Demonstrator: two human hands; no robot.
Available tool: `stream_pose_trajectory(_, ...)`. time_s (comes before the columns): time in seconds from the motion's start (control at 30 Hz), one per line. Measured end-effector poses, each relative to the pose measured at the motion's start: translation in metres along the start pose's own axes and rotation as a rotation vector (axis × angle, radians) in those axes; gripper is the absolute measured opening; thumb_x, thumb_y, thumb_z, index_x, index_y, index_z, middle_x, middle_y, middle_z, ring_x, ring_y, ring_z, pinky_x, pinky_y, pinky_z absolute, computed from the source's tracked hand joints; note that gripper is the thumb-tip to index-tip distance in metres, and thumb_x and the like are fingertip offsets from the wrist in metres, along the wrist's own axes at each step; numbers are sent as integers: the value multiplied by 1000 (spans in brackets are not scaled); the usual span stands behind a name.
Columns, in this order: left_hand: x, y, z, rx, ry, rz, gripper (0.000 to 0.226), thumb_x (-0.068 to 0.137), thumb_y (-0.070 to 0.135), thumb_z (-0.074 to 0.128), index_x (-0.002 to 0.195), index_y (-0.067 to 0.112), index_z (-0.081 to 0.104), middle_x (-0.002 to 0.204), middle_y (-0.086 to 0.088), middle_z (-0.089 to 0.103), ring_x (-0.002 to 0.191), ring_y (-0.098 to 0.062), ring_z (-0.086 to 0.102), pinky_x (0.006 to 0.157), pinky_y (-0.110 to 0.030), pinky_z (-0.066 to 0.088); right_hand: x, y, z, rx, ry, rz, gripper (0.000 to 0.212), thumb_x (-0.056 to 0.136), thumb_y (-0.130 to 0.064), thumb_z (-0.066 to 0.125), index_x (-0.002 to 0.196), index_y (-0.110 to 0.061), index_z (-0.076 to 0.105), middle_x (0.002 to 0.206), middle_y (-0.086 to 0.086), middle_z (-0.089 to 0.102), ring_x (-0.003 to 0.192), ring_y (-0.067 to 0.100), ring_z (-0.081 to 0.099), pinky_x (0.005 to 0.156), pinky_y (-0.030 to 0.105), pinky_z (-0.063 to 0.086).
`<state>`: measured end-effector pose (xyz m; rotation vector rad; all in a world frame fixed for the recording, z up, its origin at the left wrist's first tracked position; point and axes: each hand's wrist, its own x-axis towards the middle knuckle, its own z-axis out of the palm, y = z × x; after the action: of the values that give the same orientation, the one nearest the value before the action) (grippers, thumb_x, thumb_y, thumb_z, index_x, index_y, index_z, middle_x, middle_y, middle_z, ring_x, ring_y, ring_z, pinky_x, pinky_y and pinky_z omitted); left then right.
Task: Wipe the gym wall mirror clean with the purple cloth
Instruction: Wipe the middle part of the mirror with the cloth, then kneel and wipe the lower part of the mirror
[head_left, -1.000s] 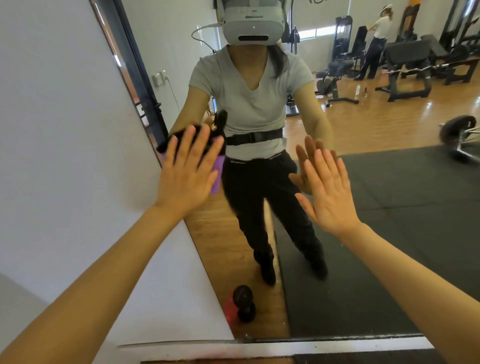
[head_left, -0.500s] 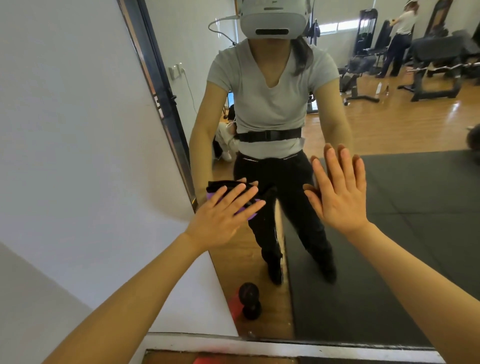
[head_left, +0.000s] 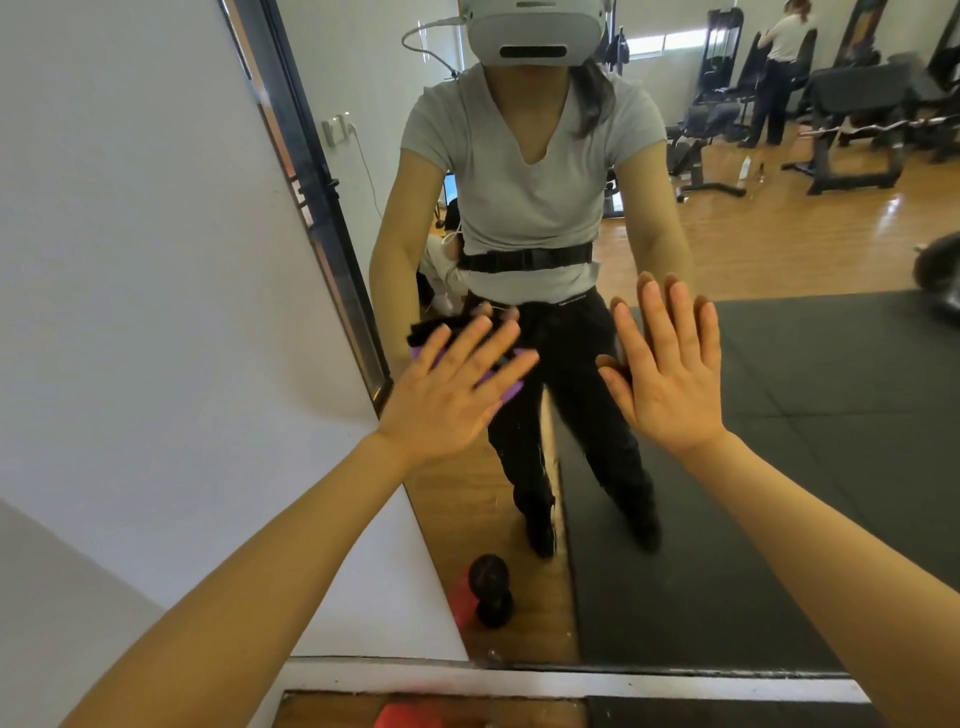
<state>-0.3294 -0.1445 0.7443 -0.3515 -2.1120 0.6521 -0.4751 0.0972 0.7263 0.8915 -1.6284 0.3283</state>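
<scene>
purple cloth (head_left: 506, 392), pressed flat under the left hand (head_left: 457, 397) with straight fingers, has swept down the mirror (head_left: 779, 467) near its left edge, so wiping continues while the released right hand (head_left: 670, 374) braces.

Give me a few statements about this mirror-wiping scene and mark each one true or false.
1. The left hand presses the purple cloth flat against the mirror. True.
2. The right hand holds a spray bottle. False: it lies open with straight fingers at the glass and holds nothing.
3. The cloth sits near the mirror's left edge, close to the white wall. True.
4. Both hands are curled into fists. False: the fingers of both are straight and spread.
5. A black dumbbell shows low in the mirror. True.
6. The cloth hangs from the top of the mirror. False: it is under the left hand's fingers.
</scene>
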Motion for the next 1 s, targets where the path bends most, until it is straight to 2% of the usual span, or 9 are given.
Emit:
stream_pose_trajectory(0.13,-42,9,14,36,-142,296,65,95,24,50,156,25,27,164,-6,17,154,-27,2,123,-45,-7,0,1,1,-17,5,0,69,101,-39,48,158,-12,21,168,9,-2,155,29,-2,125,46,1)
stream_pose_trajectory(0.2,-54,9,17,66,-187,363,66,95,24,50,156,24,25,162,-5,20,152,-27,12,124,-44,-6,0,1,1,-25,6,1,67,100,-39,48,156,-12,25,168,9,-2,155,29,-1,125,47,1)
stream_pose_trajectory(0.27,-56,4,18,96,-147,344,63,100,28,46,158,22,20,163,-6,18,152,-26,10,124,-43,-3,0,1,0,-30,0,5,66,100,-40,49,156,-11,26,168,9,-2,155,29,-2,125,47,1)
stream_pose_trajectory(0.4,-54,-25,4,76,10,-32,63,107,36,29,160,15,2,166,-10,-10,154,-25,-7,124,-41,-2,1,0,-2,-36,-10,7,66,101,-40,49,156,-11,25,168,7,-5,154,28,-4,125,46,-1)
stream_pose_trajectory(0.5,-44,-34,-8,-9,17,-309,70,99,38,38,157,16,5,163,-15,-5,152,-23,-17,124,-38,-8,1,-1,-3,-38,-9,15,66,101,-40,49,156,-11,24,168,7,-6,154,27,-5,125,45,-1)
stream_pose_trajectory(0.67,-54,-5,5,-31,-21,-440,63,102,39,36,153,15,9,154,-23,12,145,-42,9,123,-41,-6,2,-1,-6,-19,-34,10,67,103,-40,46,158,-13,18,168,7,-8,154,28,-7,125,46,-2)
stream_pose_trajectory(0.73,-63,12,11,-40,-14,-527,59,106,40,29,155,17,7,156,-23,9,148,-40,4,124,-40,-5,2,-2,-8,-6,-54,17,68,103,-38,47,159,-13,17,168,8,-8,154,28,-7,125,46,-2)
stream_pose_trajectory(0.8,-63,27,12,-79,-8,-645,64,103,36,36,155,16,5,157,-23,6,148,-41,4,124,-40,-4,1,-3,-11,26,-73,20,69,103,-36,49,159,-13,17,167,10,-5,154,29,-6,125,47,0)
stream_pose_trajectory(1.0,-52,43,2,-155,-59,-793,65,98,34,39,153,8,16,157,-21,8,145,-42,11,114,-53,19,-2,-2,-25,197,-129,26,65,101,-22,54,157,-10,23,163,16,14,154,29,-2,124,51,3)
